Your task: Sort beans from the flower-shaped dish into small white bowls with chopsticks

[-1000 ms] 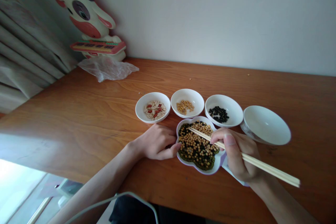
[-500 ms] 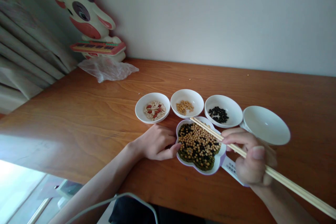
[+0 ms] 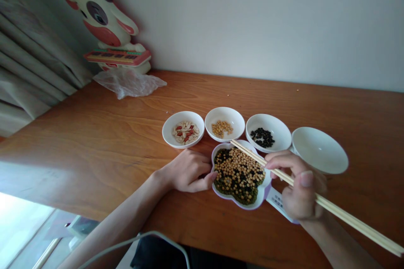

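Beans (image 3: 235, 168) in tray (image 3: 261, 193), bowls (image 3: 236, 121) bhnd

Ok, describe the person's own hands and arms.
The left hand and right hand are bare; no gloves, rings or watch show. No sleeves show on the left forearm or right forearm. A thin, pale cable crosses the left forearm.

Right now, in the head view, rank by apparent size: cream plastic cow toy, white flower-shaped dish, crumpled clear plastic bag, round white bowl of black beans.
Cow toy
Dish
Bag and black-bean bowl: too alike to rank
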Tool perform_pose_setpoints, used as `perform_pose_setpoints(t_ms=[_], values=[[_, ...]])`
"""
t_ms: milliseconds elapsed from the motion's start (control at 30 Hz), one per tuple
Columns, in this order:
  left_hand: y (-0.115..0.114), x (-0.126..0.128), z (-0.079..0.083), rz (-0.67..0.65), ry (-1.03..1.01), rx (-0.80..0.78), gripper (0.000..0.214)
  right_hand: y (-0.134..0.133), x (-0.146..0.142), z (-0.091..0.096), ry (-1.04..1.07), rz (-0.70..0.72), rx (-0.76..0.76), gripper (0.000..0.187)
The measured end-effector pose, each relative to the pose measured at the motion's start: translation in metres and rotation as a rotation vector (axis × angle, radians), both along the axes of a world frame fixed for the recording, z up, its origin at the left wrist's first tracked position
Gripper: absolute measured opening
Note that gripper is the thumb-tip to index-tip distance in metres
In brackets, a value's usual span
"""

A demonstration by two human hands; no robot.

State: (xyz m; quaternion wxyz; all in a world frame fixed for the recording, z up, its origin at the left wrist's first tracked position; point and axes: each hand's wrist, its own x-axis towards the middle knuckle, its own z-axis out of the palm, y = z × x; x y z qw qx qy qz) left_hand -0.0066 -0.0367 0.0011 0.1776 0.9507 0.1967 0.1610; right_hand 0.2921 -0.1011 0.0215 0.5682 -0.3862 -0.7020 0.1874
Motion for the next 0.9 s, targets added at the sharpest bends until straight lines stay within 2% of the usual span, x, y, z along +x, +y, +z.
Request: perform_pose_setpoints(t_ms=[133, 267, 533, 733, 900], values=[[0.000, 0.000, 0.001, 0.001, -0.001, 0.003, 0.052, 0.000, 0.004, -0.004, -0.058, 0.050, -0.109, 0.063], [0.000, 0.000, 0.001, 0.000, -0.001, 0.003, 0.052, -0.001, 0.007, -0.005, -0.122, 0.043, -0.183, 0.068], [0.000, 0.000, 0.000, 0.001, 0.009, -0.002, 0.052, -0.002, 0.001, 0.009, -0.212, 0.004, -0.162, 0.047], [0.000, 0.000, -0.001, -0.002, 0.008, -0.006, 0.052, -0.002, 0.002, 0.009, -0.215, -0.010, -0.130, 0.041], [0.000, 0.000, 0.000, 0.001, 0.003, -0.010, 0.051, -0.002, 0.003, 0.006, -0.212, -0.008, -0.113, 0.044]])
